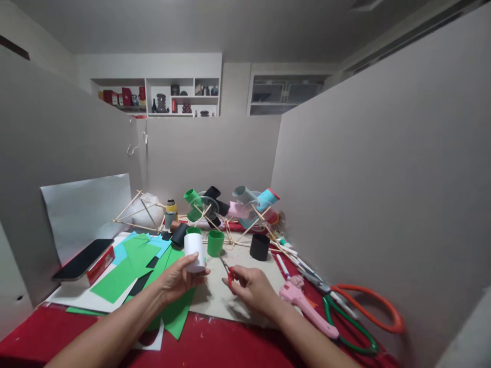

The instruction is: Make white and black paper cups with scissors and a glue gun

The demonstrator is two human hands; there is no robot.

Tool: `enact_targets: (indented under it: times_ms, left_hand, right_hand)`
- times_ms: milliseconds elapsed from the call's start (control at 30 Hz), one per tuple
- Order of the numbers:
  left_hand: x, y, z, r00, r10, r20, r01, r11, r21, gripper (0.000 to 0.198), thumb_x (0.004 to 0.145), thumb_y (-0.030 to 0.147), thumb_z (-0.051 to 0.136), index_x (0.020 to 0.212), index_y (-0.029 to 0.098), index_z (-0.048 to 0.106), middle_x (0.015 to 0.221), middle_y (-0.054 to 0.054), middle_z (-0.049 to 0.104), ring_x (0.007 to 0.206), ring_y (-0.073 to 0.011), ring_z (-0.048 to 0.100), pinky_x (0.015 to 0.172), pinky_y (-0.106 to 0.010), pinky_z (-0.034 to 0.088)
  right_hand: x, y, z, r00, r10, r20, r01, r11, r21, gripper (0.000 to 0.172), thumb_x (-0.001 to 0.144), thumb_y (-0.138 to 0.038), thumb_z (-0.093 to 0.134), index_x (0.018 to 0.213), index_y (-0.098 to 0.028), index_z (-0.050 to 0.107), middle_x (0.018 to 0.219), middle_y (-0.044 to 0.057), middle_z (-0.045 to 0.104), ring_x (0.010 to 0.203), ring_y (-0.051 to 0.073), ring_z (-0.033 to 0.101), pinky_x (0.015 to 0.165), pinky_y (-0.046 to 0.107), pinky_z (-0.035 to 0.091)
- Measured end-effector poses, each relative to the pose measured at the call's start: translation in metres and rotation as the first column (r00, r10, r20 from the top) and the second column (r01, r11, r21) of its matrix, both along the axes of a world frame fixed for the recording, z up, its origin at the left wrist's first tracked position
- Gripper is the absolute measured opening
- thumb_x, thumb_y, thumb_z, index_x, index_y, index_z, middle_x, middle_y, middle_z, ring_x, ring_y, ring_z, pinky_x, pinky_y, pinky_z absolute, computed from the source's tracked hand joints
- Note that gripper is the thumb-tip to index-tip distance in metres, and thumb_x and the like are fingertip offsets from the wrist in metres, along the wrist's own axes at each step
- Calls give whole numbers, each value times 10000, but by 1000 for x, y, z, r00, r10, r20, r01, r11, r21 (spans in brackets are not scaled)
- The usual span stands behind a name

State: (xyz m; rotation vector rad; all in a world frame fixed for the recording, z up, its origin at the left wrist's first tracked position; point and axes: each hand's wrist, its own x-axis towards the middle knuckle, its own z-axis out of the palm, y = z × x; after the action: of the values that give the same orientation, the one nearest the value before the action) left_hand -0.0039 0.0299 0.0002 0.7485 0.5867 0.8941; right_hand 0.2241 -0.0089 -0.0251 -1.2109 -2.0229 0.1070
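Note:
My left hand (183, 276) is closed around a white paper cylinder (194, 250), thumb on its near side. In my right hand (251, 289) is a small pair of red-handled scissors (230, 273), blades pointing up and left toward the cylinder but apart from it. Just beyond the hands stand a green paper ring (215, 244) and a black paper ring (260, 247). Another green ring (194, 231) is partly hidden behind the white cylinder. A black tube (179, 235) leans to its left.
Wheel-like models with green and black tubes (192, 197) and blue tubes (267, 199) stand on sticks behind. Green paper sheets (123, 278) and a phone (85, 259) lie left. A pink glue gun (309, 309) and large orange-handled scissors (370, 301) lie right. Grey partitions (207, 153) enclose the table.

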Motion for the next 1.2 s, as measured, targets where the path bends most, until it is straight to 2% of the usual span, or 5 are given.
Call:
enact_targets:
  times_ms: [133, 467, 900, 1000, 1200]
  left_hand:
    - [-1, -2, 8, 998, -44, 48, 46, 998, -43, 412, 852, 439, 644, 1039, 74, 600, 890, -130, 696, 758, -211, 685, 699, -322, 525]
    - [2, -9, 8, 995, -80, 56, 85, 992, -90, 431, 802, 363, 708, 1084, 49, 617, 926, -155, 711, 801, -236, 696, 773, -353, 528]
    - [12, -13, 0, 999, -18, -48, 10, 986, -164, 542, 643, 358, 857, 1050, 83, 628, 971, -135, 701, 856, -233, 682, 881, -394, 497]
    - [13, -14, 0, 997, 7, -77, -17, 992, -123, 535, 570, 291, 895, 997, 103, 633, 958, -114, 693, 901, -247, 666, 904, -415, 483]
    - [17, -14, -3, 985, 20, -170, -2, 994, 107, 528, 526, 305, 897, 945, 113, 640, 857, -77, 678, 796, -188, 621, 780, -311, 460]
  right_hand:
    - [1, 0, 1, 998, 29, -57, -30, 999, -20, 318, 887, -367, 553, 621, -204, 492, 519, -42, 493, 480, 102, 396, 483, 224, 297]
    - [-2, -2, 20, 988, 141, -68, -143, 990, -19, 326, 905, -385, 566, 647, -203, 483, 521, -48, 478, 460, 85, 388, 474, 210, 314]
    - [6, 3, -2, 984, 172, 54, -176, 981, 81, 294, 889, -291, 569, 650, -212, 417, 515, -65, 407, 454, 86, 338, 483, 218, 264]
    - [9, 4, -2, 985, 160, 66, -166, 981, 100, 289, 884, -279, 570, 650, -213, 415, 514, -63, 414, 456, 88, 342, 485, 221, 258]
    - [10, 3, -2, 984, 162, 73, -168, 982, 90, 281, 895, -288, 562, 659, -210, 431, 518, -58, 440, 457, 89, 361, 491, 220, 262]
